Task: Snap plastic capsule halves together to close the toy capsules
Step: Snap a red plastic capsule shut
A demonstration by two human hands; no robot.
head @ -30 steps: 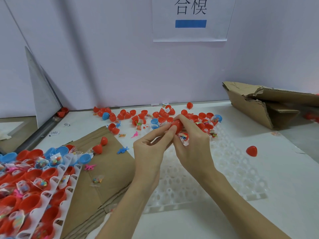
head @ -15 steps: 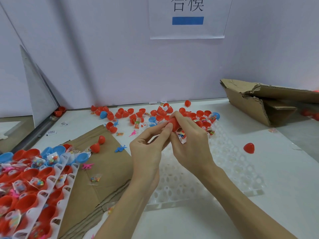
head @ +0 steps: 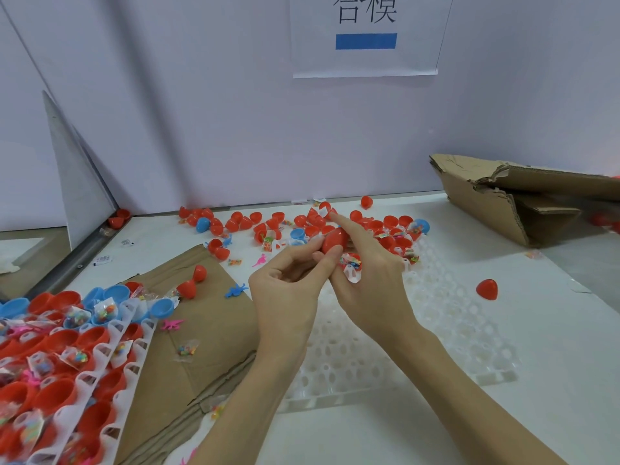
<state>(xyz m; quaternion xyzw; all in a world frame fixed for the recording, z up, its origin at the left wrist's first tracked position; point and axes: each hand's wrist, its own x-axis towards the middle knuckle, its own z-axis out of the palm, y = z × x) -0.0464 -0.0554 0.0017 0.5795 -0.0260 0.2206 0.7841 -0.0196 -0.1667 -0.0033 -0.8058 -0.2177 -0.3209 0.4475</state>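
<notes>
Between my two hands, above the white tray (head: 436,330), I am holding a red capsule (head: 333,240). My left hand (head: 285,297) is pinching its near end, thumb and fingers (head: 327,260) curled onto the shell. My right hand (head: 365,283) is wrapping it from the far side, with the forefinger stretching straight past it toward the wall. Tucked under my right fingers, I am also gripping a small clear packet (head: 350,268) of coloured bits. Whether the capsule's halves are fully seated I cannot tell, since my fingers are covering the seam.

Beyond my fingers, loose red and blue halves (head: 268,223) are lying scattered on the worktop (head: 553,347). Right of my right hand, one red half (head: 487,289) is sitting alone, well apart. Left of my left hand, cardboard (head: 201,330) is lying flat, and further left racks (head: 67,364) of open halves are holding packets. A torn box (head: 503,203) is resting far right.
</notes>
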